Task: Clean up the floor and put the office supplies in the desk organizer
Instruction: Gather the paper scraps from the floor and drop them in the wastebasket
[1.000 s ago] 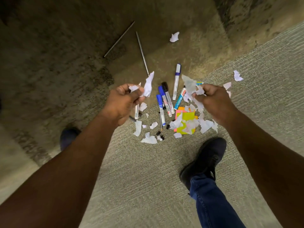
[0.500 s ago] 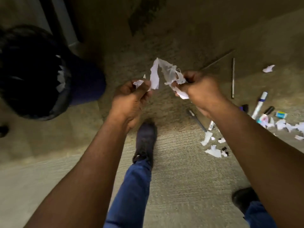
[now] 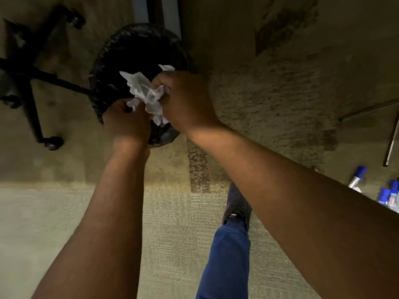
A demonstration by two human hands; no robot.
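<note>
A bunch of torn white paper scraps (image 3: 145, 93) is held between both hands, right over the mouth of a black-lined waste bin (image 3: 121, 52). My left hand (image 3: 126, 120) is closed on the lower end of the scraps at the bin's near rim. My right hand (image 3: 185, 100) is closed on the larger crumpled part, above the bin's right side. Several blue-capped markers (image 3: 358, 175) lie on the carpet at the far right edge, partly hidden by my right forearm. The desk organizer is not in view.
An office chair's black wheeled base (image 3: 32, 87) stands left of the bin. Two thin metal rods (image 3: 390, 145) lie on the floor at the right. My right shoe (image 3: 236, 203) and blue trouser leg are below centre on the carpet.
I turned left from the pile on the floor. Both hands carried the paper scraps together and now hold them over the waste bin, which has come to the middle of the view.
</note>
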